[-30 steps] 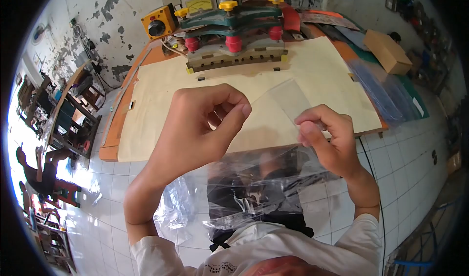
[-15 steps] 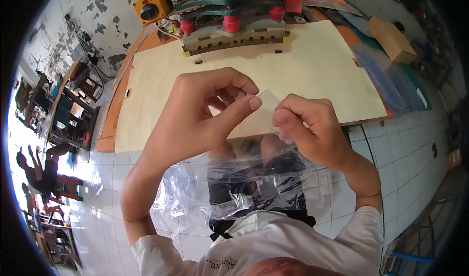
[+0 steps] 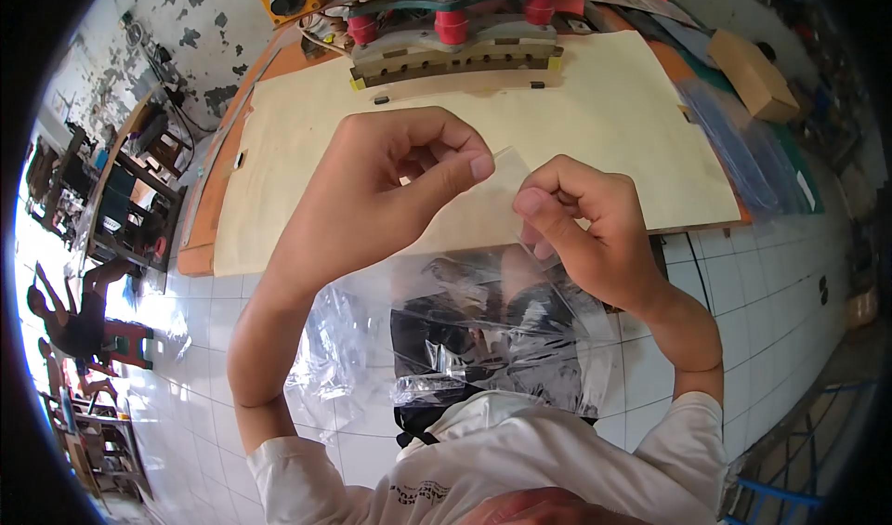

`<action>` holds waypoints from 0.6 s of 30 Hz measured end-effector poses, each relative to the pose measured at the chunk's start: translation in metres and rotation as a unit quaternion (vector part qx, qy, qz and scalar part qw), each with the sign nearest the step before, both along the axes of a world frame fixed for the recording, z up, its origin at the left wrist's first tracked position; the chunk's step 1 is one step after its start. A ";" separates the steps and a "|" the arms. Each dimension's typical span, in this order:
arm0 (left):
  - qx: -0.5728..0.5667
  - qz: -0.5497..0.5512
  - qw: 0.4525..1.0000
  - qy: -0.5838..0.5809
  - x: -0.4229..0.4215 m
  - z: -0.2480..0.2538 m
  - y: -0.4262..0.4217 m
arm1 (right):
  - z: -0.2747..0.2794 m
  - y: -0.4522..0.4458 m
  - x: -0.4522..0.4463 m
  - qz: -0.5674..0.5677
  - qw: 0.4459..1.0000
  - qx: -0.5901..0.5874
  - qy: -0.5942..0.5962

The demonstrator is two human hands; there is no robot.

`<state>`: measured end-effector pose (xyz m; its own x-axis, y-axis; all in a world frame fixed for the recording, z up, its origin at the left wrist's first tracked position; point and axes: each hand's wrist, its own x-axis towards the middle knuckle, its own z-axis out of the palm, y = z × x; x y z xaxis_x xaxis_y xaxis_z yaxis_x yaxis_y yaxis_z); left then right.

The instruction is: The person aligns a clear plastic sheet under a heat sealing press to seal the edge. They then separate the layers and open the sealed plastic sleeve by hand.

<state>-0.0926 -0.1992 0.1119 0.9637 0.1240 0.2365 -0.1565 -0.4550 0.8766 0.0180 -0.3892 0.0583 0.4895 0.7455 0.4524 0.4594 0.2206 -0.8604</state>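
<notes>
R hand [image 3: 597, 235] tight on clr film [image 3: 507, 183]

Daylight mostly fr. far L, blown out there, w/ glare on floor [image 3: 200, 367] & clear film [image 3: 325, 344]. Desk [image 3: 197, 260] evenly lit, soft shadow under press [image 3: 451, 60]. R side dim, bit soft. Fisheye bends edges; corners blk.
</notes>
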 end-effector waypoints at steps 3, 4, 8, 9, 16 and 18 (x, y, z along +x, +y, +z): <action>0.086 0.030 0.995 -0.040 -0.006 -0.005 0.001 | 0.001 -0.001 -0.001 -0.018 1.000 0.012 0.021; 0.093 0.039 0.994 -0.036 -0.009 -0.005 0.001 | 0.002 -0.002 -0.001 -0.030 0.999 0.011 0.031; 0.080 0.053 0.994 -0.050 -0.014 -0.011 0.000 | 0.003 0.004 0.000 -0.009 0.999 0.017 0.038; 0.079 0.055 0.994 -0.051 -0.015 -0.012 -0.003 | 0.005 0.007 0.000 -0.002 1.000 0.014 0.022; 0.090 0.066 0.992 -0.053 -0.027 -0.014 -0.002 | 0.022 -0.005 0.001 -0.072 0.997 0.023 0.017; 0.096 0.071 0.992 -0.046 -0.033 -0.015 0.004 | 0.025 -0.012 0.007 -0.072 0.997 0.027 0.008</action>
<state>-0.1253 -0.1953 0.0966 0.9130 0.2010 0.3550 -0.1542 -0.6356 0.7565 0.0251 -0.4014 0.0837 0.5977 0.6410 0.4814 0.4755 0.2000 -0.8567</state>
